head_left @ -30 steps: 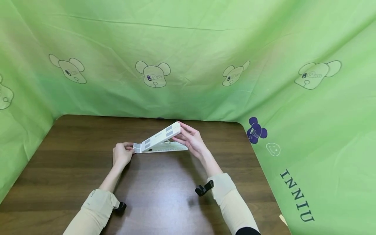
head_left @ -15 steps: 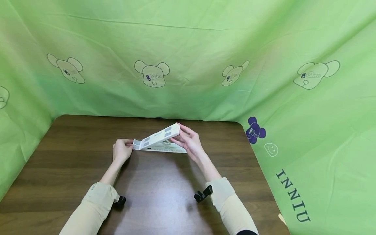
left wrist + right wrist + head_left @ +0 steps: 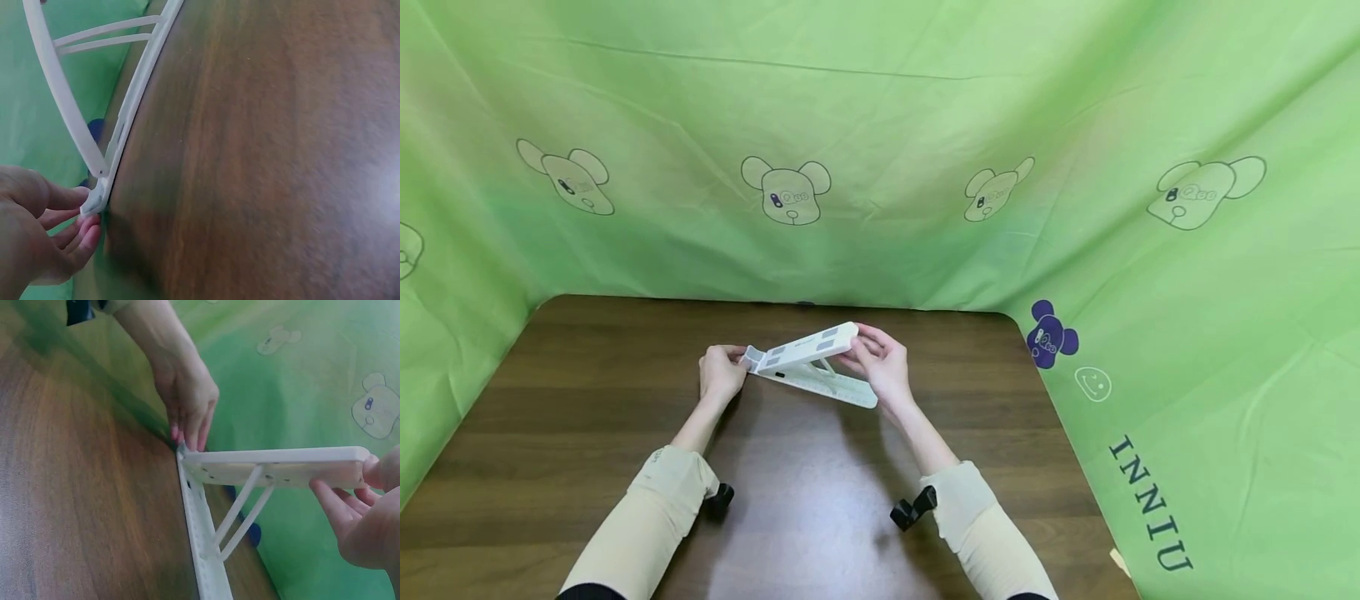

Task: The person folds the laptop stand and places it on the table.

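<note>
A white folding laptop stand (image 3: 808, 347) with grey pads is propped up toward the back of the table. Its upper plate slopes up to the right above a long base (image 3: 846, 390) with a row of notches. Two thin struts (image 3: 239, 511) link plate and base in the right wrist view. My left hand (image 3: 721, 375) pinches the upturned lip (image 3: 95, 199) at the stand's left end, thumb on one side and fingers on the other. At the raised right end, my right hand (image 3: 883, 367) grips the plate between thumb and fingers, some of them hidden behind it.
The brown wooden table (image 3: 805, 517) has a green cloth (image 3: 895, 117) with bear drawings behind it and at both sides. A small pale piece (image 3: 1120, 562) lies at the table's right edge.
The stand has turned so that its base's right end swings toward me and its left end away. The raised plate end sinks a little, and my left hand shifts right and farther off.
</note>
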